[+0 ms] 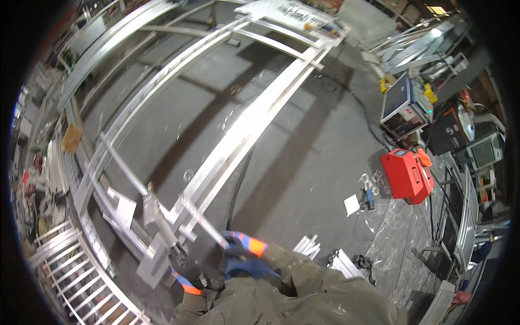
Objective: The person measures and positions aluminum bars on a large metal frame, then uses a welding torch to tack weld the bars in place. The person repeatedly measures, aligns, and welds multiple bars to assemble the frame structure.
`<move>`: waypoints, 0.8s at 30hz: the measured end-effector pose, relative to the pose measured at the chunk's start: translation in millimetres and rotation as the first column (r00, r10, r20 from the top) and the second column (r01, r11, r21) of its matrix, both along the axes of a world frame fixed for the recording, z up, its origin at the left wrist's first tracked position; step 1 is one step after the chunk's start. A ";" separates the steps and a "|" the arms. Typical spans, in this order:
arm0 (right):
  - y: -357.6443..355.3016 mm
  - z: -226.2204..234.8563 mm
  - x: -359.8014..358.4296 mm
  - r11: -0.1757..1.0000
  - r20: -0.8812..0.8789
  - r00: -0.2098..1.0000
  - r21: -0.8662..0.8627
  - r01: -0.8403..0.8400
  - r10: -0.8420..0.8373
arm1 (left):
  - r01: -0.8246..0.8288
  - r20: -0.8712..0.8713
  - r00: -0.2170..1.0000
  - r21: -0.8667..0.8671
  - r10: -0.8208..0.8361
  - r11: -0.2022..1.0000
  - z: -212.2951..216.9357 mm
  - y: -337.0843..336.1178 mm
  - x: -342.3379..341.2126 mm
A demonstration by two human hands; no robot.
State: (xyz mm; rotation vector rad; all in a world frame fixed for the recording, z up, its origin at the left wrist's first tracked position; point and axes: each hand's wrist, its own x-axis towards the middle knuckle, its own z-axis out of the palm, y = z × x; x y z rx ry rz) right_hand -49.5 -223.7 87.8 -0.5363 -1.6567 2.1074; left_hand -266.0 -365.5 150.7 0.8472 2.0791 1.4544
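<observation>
My right hand [241,246], in a dark glove with an orange and blue cuff, is closed on the near end of a pale narrow bar [205,221]. The bar slants away from it to the near end of a long bright metal frame [238,135] raised above the floor. My left hand [197,276], in a similar glove, is low at the left, beside a dark fitting [177,253] at the end of a grey metal piece [157,216]. Its fingers are dark and blurred, so whether they grip the fitting cannot be made out.
A slatted metal rack [81,279] stands at the near left. A sheet of paper [125,210] lies on the frame's left part. To the right are a red case [407,176], a blue-and-white machine [405,105] and short white bars [344,264]. A black cable [238,187] crosses the floor.
</observation>
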 end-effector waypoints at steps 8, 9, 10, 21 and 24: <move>112.8 36.3 235.4 0.776 0.158 0.986 -0.615 0.141 -0.055 | 0.261 0.802 0.368 0.396 -0.470 0.880 105.0 367.7 248.3; 136.8 41.0 268.3 0.770 0.214 0.964 -0.584 0.258 -0.160 | 0.346 0.594 0.487 0.541 -0.640 0.766 116.4 411.2 288.8; 158.8 49.6 307.0 0.807 0.280 0.929 -0.474 0.352 -0.241 | 0.337 0.610 0.364 0.619 -0.704 0.710 127.6 449.5 324.3; 391.4 307.4 787.2 0.343 0.386 0.109 0.611 0.714 -0.916 | 0.086 0.259 -0.707 0.955 -0.658 0.284 272.3 774.6 719.7; 459.3 300.0 885.5 0.292 0.297 0.061 0.845 0.448 -0.953 | 0.258 0.449 -0.470 0.893 -0.760 0.368 289.7 842.5 788.0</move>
